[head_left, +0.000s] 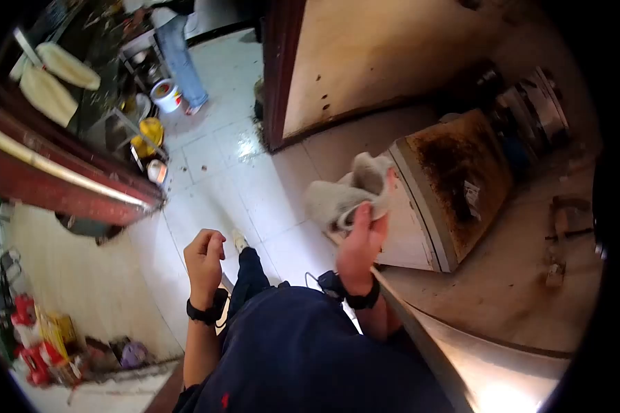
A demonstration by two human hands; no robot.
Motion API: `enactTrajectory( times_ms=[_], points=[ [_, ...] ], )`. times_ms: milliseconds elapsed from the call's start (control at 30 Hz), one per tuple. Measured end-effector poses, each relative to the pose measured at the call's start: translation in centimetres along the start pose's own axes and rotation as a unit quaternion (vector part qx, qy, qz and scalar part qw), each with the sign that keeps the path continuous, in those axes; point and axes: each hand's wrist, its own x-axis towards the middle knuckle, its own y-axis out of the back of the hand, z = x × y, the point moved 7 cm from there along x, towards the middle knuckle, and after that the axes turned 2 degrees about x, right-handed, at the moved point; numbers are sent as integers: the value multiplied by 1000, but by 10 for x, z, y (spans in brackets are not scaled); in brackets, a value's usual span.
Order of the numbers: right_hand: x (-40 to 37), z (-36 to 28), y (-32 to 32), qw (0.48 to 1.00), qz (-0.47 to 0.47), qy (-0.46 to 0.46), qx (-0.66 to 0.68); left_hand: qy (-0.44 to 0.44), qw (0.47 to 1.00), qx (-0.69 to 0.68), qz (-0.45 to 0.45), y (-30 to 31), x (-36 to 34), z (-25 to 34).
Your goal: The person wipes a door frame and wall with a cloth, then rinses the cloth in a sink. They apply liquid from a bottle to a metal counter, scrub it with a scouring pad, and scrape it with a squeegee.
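Observation:
My right hand (360,249) grips a crumpled, light grey cloth (337,199), with the thumb and fingers pressed into its folds. Part of the cloth hangs off to the left of the fingers. Just beyond this hand stands a white cabinet-like box (410,230) with a rusty brown top (455,186). My left hand (203,265) is held in front of my body with its fingers curled in a loose fist. Nothing shows in it, and it touches no object. Both wrists wear black bands.
A dark red door frame (282,76) divides the tiled floor (224,172) from the right-hand room. Beyond it a person in jeans (179,58) stands near a white bucket (165,95) and a yellow container (147,136). A rusty clamp-like tool (561,234) lies at right.

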Motion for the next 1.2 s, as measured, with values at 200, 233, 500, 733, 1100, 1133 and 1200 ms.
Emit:
enactTrajectory(
  times_ms=[200, 233, 500, 733, 1100, 1133, 1200],
  points=[
    [31, 34, -112, 985, -133, -113, 9, -106, 979, -57, -165, -27, 120, 69],
    [39, 39, -132, 979, -166, -118, 19, -142, 969, -83, -184, -31, 135, 92],
    [127, 71, -210, 972, -218, -23, -83, -157, 937, 62, -304, -66, 276, 84],
    [258, 122, -214, 966, -145, 95, -191, -46, 982, -7, -182, -78, 430, 65],
    [465, 143, -302, 923, -87, 254, -274, -149, 960, -231, -60, -95, 632, 156],
    [475, 149, -309, 918, -69, 282, -271, -150, 959, -229, -67, -98, 643, 158],
    [486, 166, -320, 918, -52, 251, -303, -156, 957, -243, -12, -92, 665, 158]
  ],
)
